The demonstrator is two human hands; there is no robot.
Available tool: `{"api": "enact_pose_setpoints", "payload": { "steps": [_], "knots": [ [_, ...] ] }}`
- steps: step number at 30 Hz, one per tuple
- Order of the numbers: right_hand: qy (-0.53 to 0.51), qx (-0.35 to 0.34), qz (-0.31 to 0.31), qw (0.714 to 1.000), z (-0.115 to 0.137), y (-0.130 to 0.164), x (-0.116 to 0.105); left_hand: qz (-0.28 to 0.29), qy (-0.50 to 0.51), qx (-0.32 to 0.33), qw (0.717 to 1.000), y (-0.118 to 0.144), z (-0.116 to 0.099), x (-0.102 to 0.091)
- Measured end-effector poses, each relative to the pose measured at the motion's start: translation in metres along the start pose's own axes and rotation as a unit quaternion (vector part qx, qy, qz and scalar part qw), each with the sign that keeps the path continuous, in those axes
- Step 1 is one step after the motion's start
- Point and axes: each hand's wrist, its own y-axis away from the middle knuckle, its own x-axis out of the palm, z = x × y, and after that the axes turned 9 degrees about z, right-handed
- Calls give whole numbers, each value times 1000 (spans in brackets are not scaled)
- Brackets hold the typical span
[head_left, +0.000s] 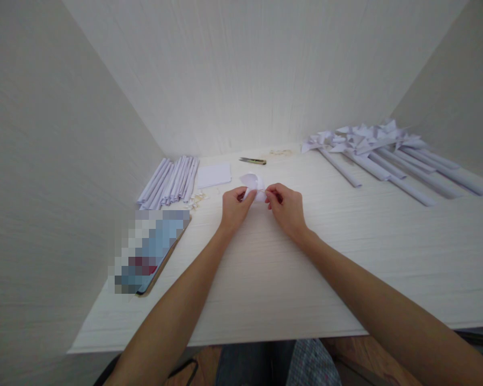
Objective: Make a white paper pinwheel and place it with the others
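My left hand [234, 207] and my right hand [286, 208] meet over the middle of the white desk [265, 279]. Between their fingertips they pinch a small folded piece of white paper [253, 185], which curls upward like pinwheel blades. Both hands grip its lower edge; the part under the fingers is hidden.
A row of rolled white paper sticks [169, 181] lies at the left, a flat stack of white paper squares [214, 175] beside it. A small cutter [253, 160] lies near the back wall. Several finished paper pinwheels [386, 155] lie at the right. A blurred flat object [151, 251] sits front left.
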Motion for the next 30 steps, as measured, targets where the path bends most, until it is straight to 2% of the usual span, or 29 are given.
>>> {"api": "enact_pose_setpoints", "payload": {
  "steps": [17,21,26,30],
  "knots": [
    [22,-20,14,999,-1,0,1,-31,-28,-19,999,0,-2,1],
    [75,-41,26,996,1,1,-2,-37,-36,-19,999,0,0,2],
    [188,-90,41,977,2,2,-6,-32,-27,-16,999,-1,1,2],
    [231,-95,53,967,3,1,-8,-34,-31,-14,999,-1,1,2]
  ]
}}
